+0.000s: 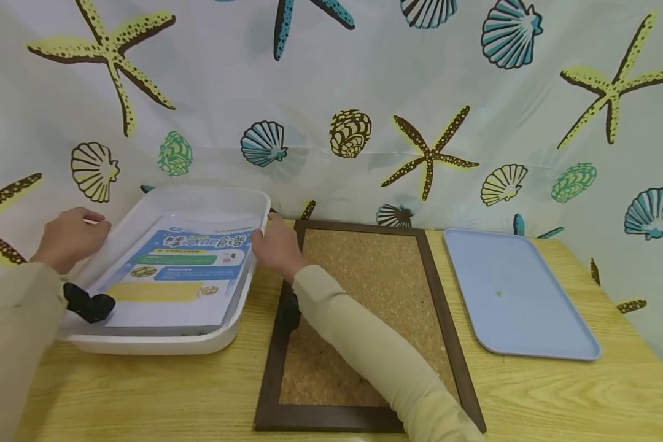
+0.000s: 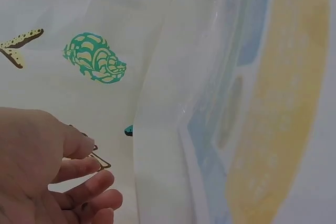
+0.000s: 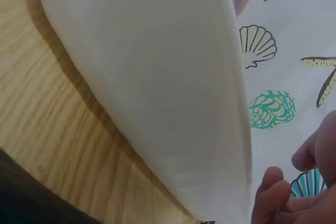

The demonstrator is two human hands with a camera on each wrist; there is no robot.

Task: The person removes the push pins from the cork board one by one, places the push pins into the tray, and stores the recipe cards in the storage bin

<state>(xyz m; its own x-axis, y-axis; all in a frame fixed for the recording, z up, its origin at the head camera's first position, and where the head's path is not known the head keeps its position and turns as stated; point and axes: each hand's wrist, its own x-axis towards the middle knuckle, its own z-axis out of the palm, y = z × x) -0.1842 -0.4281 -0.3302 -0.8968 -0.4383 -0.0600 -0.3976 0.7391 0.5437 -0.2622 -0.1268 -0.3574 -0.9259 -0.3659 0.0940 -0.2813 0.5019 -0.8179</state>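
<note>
A white plastic tub [image 1: 149,345] with raised walls stands on the left of the table. Inside it lie printed sheets [image 1: 185,270], blue and yellow on white, with Chinese lettering. My left hand [image 1: 74,236] is by the tub's left wall; in the left wrist view its fingers [image 2: 94,187] are loosely bent, apart from the wall, and hold nothing. Over on the right side, my right hand [image 1: 279,245] is close beside the rim. The right wrist view shows its fingers [image 3: 273,198] loosely bent next to the tub's outer wall [image 3: 152,87]; whether they touch it is hard to tell.
A cork board [image 1: 359,264] with a dark brown frame lies in the middle, partly beneath my right forearm. Farther right is a flat pale blue tray [image 1: 522,294]. A white curtain [image 1: 320,73] printed with shells and starfish hangs behind the wooden table [image 1: 160,393].
</note>
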